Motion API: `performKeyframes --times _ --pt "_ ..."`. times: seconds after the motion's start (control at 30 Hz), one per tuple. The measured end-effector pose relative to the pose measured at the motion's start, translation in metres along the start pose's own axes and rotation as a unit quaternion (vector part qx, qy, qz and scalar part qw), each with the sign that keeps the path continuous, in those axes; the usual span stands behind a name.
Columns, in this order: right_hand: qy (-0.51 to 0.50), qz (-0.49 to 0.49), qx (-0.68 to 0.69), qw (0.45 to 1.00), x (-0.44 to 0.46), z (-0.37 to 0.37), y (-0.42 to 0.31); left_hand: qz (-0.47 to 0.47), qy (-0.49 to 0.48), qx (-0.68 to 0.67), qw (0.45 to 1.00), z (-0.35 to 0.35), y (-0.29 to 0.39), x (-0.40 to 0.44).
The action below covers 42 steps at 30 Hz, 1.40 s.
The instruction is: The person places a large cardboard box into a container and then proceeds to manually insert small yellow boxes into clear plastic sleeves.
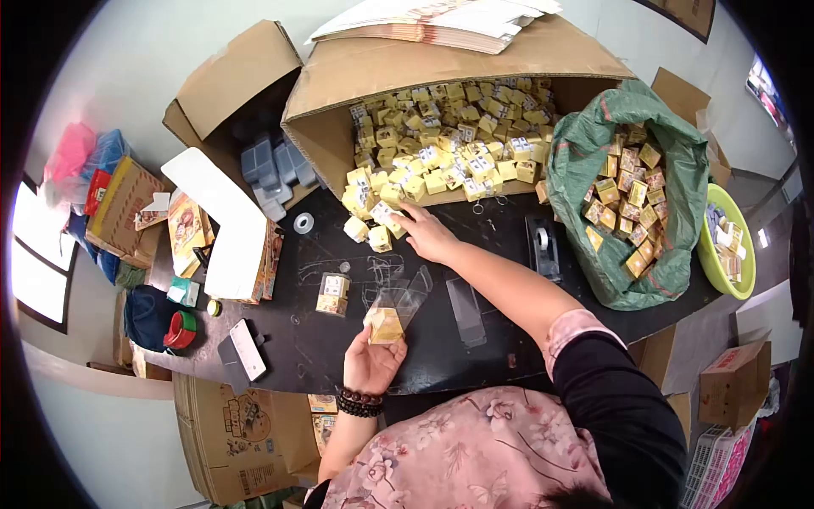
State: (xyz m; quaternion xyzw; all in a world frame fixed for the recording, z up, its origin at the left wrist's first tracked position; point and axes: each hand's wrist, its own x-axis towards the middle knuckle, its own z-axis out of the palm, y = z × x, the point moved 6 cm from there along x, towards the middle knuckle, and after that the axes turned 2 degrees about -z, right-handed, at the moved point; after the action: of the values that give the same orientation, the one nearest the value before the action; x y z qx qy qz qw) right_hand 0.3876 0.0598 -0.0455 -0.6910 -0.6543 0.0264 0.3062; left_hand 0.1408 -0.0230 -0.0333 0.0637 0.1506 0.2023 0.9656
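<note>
My left hand (373, 360) is closed around a clear plastic box (407, 301), its flaps standing up, with a small yellow box (386, 326) in its lower end. At the front of a heap of small yellow boxes (432, 181), my right hand (430, 235) reaches out with fingers apart, the fingertips touching the heap. Whether they pinch a box is not clear. On the black table, a packed small box (333, 293) stands left of my left hand. A flat clear plastic sleeve (465, 311) lies under my right forearm.
A large cardboard carton (458, 64) lies open toward me, spilling the heap. To the right are a tape dispenser (543, 248), a green sack (627, 284) of orange-yellow boxes and a lime basin (733, 280). A phone (248, 349) and tape roll (303, 223) lie left.
</note>
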Motion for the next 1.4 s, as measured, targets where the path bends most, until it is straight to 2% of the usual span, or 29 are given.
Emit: performKeyframes --times 0.03,0.1,0.13,0.17,0.23,0.27,0.3,0.37,0.43,0.47,0.5,0.57,0.6,0.63,0.67,0.7,0.73,0.77,0.83,0.87,0.93,0.97,1.03,1.07,1.13,1.27,1.33,1.37,1.4 --pt "0.001 -0.003 0.000 1.000 0.009 0.005 0.006 0.027 0.019 -0.002 0.999 -0.001 0.004 -0.004" --pt "-0.068 0.001 0.069 0.995 0.015 0.018 0.018 0.061 0.042 0.011 0.997 0.005 0.010 -0.011" --pt "0.004 -0.046 0.040 0.998 0.013 0.011 0.015 0.092 0.066 0.021 0.993 0.003 0.014 -0.015" --pt "0.001 -0.048 0.040 0.998 0.010 0.012 0.019 0.081 0.028 0.008 0.996 -0.004 0.017 -0.015" --pt "-0.017 0.068 0.185 0.980 -0.003 0.004 0.028 0.078 0.031 0.055 0.995 -0.007 0.022 -0.010" --pt "0.013 0.105 0.264 0.959 -0.015 -0.005 0.028 0.072 0.034 0.104 0.991 -0.005 0.023 -0.006" --pt "0.031 0.144 0.423 0.894 -0.026 0.000 0.033 0.066 0.040 0.123 0.989 -0.001 0.025 -0.001" --pt "0.046 0.237 0.685 0.688 -0.059 -0.003 0.027 0.087 0.059 0.277 0.955 -0.004 0.031 0.009" --pt "-0.012 0.220 0.818 0.531 -0.083 -0.045 -0.014 0.129 0.086 0.413 0.898 -0.003 0.033 0.021" --pt "-0.018 0.186 0.837 0.515 -0.094 -0.063 -0.028 0.168 0.088 0.473 0.860 0.002 0.030 0.024" --pt "-0.015 0.188 0.837 0.514 -0.104 -0.078 -0.042 0.188 0.087 0.586 0.784 -0.001 0.030 0.030" --pt "0.005 0.183 0.702 0.688 -0.118 -0.112 -0.059 0.168 0.053 0.639 0.749 0.030 0.010 0.030" --pt "0.019 0.107 0.627 0.771 -0.121 -0.129 -0.068 0.193 0.034 0.670 0.716 0.042 0.002 0.030" --pt "0.015 0.088 0.499 0.862 -0.126 -0.151 -0.082 0.191 0.032 0.671 0.716 0.055 -0.004 0.027" --pt "0.011 0.068 0.358 0.931 -0.130 -0.169 -0.093 0.178 0.008 0.716 0.675 0.074 -0.014 0.024" --pt "-0.001 0.040 0.327 0.944 -0.135 -0.172 -0.097 0.164 -0.017 0.757 0.632 0.085 -0.023 0.022" --pt "-0.003 -0.013 0.267 0.964 -0.140 -0.173 -0.101 0.154 -0.026 0.765 0.625 0.087 -0.029 0.022" --pt "-0.005 -0.067 0.205 0.976 -0.146 -0.172 -0.105 0.152 -0.029 0.766 0.625 0.088 -0.034 0.022" --pt "-0.029 -0.069 0.208 0.975 -0.158 -0.181 -0.116 0.126 -0.042 0.716 0.685 0.084 -0.045 0.024" --pt "-0.012 -0.061 0.219 0.974 -0.163 -0.184 -0.117 0.125 -0.043 0.716 0.685 0.082 -0.049 0.024" --pt "-0.002 -0.018 0.246 0.969 -0.173 -0.192 -0.117 0.045 -0.081 0.560 0.823 0.074 -0.063 0.024" --pt "-0.001 -0.016 0.247 0.969 -0.178 -0.192 -0.113 0.043 -0.080 0.561 0.823 0.076 -0.067 0.023" --pt "-0.006 -0.106 0.210 0.972 -0.189 -0.195 -0.112 -0.005 -0.091 0.524 0.847 0.081 -0.079 0.021" --pt "-0.005 -0.103 0.211 0.972 -0.192 -0.199 -0.108 -0.009 -0.091 0.524 0.847 0.079 -0.081 0.020" --pt "-0.065 -0.108 0.235 0.964 -0.198 -0.203 -0.107 -0.032 -0.103 0.561 0.821 0.072 -0.085 0.022" --pt "-0.085 -0.089 0.217 0.968 -0.206 -0.212 -0.106 -0.021 -0.109 0.584 0.804 0.070 -0.091 0.024" --pt "-0.076 -0.013 0.193 0.978 -0.208 -0.213 -0.103 0.035 -0.084 0.656 0.749 0.074 -0.088 0.025" --pt "-0.075 -0.011 0.194 0.978 -0.208 -0.215 -0.107 0.034 -0.085 0.657 0.748 0.077 -0.090 0.024" --pt "-0.060 0.067 0.260 0.961 -0.208 -0.216 -0.102 0.078 -0.076 0.682 0.723 0.084 -0.087 0.023"
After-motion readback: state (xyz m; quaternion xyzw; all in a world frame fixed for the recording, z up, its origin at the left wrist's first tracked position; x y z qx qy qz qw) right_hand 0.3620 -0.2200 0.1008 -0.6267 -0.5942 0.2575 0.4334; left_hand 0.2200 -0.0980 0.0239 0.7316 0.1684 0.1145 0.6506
